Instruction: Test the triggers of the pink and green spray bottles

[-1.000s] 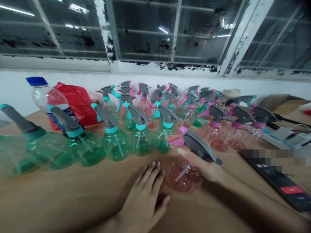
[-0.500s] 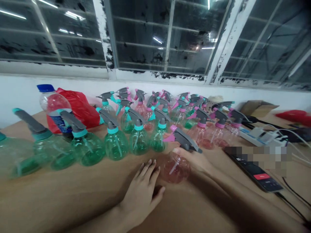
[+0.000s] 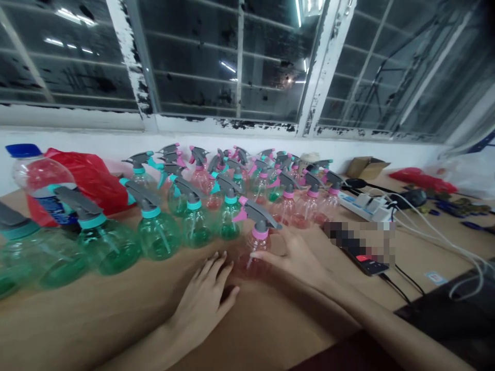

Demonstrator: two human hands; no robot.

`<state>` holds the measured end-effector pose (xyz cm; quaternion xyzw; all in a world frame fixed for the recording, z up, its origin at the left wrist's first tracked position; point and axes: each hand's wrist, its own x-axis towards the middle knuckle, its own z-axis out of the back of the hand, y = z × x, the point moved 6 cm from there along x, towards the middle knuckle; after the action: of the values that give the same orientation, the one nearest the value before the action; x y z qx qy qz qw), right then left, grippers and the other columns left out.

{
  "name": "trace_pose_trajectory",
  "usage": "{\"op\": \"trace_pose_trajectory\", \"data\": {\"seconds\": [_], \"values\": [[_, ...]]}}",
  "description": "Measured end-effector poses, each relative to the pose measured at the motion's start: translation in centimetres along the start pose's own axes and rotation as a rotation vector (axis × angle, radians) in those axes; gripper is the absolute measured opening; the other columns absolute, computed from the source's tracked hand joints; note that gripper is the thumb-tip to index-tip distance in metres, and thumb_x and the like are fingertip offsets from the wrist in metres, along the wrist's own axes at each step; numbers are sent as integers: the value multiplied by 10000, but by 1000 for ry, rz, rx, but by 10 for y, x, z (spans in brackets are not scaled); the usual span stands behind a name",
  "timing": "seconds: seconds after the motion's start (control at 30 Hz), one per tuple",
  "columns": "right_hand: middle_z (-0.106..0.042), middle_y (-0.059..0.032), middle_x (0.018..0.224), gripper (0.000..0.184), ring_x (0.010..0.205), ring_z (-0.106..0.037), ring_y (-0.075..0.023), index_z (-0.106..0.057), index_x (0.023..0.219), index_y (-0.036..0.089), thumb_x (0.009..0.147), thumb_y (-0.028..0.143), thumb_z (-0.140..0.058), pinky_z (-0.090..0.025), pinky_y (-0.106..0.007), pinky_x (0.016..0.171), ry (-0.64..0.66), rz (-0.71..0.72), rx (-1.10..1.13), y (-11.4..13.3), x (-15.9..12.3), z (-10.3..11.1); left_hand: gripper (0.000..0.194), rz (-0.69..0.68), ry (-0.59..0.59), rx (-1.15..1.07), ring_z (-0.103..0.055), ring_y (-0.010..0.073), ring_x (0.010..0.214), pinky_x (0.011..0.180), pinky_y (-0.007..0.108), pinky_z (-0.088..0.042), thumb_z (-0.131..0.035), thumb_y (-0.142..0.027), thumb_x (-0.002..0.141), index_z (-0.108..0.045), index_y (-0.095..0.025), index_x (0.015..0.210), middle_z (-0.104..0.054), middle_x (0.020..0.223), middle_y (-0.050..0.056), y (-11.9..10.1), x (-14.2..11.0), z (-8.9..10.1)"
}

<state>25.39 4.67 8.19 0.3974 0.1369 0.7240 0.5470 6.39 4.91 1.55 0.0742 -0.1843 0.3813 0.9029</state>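
Observation:
My right hand (image 3: 299,256) is around the side of a clear pink spray bottle (image 3: 255,257), its thumb across the front of the round body and the other fingers partly hidden behind. The bottle stands upright on the table, with a pink collar, grey head and pink trigger pointing left. Just left of it, my left hand (image 3: 204,291) lies flat on the table, fingers stretched and holding nothing. Beyond it runs a row of green spray bottles (image 3: 159,234) with turquoise collars and green liquid inside. Several more pink spray bottles (image 3: 285,208) stand behind to the right.
A large plastic bottle with a blue cap (image 3: 40,178) and a red plastic bag (image 3: 91,178) are at the left. On the right lie a phone (image 3: 358,252) with a cable, a white power strip (image 3: 365,206) and a cardboard box (image 3: 365,167). Windows rise behind the table.
The view has swung to the right. The pink spray bottle, tilted before, is now upright, and my right hand has moved from its neck down to its body. My left hand stays flat.

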Motion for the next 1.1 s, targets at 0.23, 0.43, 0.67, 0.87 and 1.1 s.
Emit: {"op": "trace_pose_trajectory", "data": {"seconds": [0.23,0.43,0.67,0.87,1.1], "values": [[-623,-138,1172,446,1120,-565,-300,-585,1138,178,814,485,-588,-456,-452,915,-112,-44,-215,-21,28,19,335,-40,6,-50,-517,307,1159,904,473,-460,-505,-248,875,-553,-147,1191,-547,1276,135,-19,10,2],[-611,-156,1187,493,1133,-554,-314,-564,1206,161,837,487,-561,-455,-430,908,-136,-83,-316,-29,58,14,317,-64,12,-86,-527,293,1131,896,467,-468,-521,-196,870,-546,-170,1185,-540,1273,111,-31,18,6],[-665,-173,1108,492,1093,-571,-366,-598,1171,133,837,493,-565,-483,-452,821,-116,-123,-397,-31,82,5,302,-106,-6,-118,-535,287,1116,897,474,-467,-499,-159,873,-549,-183,1170,-538,1268,103,-32,26,10],[-692,-153,1078,574,989,-636,-348,-608,1172,166,822,609,-503,-493,-423,768,-138,-137,-373,-33,80,14,271,-101,-30,-169,-537,280,1116,919,479,-460,-499,-172,877,-573,-209,1134,-544,1257,79,-28,35,16],[-730,-68,865,402,738,-690,-245,-655,945,215,870,553,-452,-473,-315,606,-295,-260,-383,-69,47,70,291,-182,-40,-329,-504,257,1164,950,437,-454,-522,-170,856,-568,-221,1139,-529,1269,75,-35,52,24]]}}
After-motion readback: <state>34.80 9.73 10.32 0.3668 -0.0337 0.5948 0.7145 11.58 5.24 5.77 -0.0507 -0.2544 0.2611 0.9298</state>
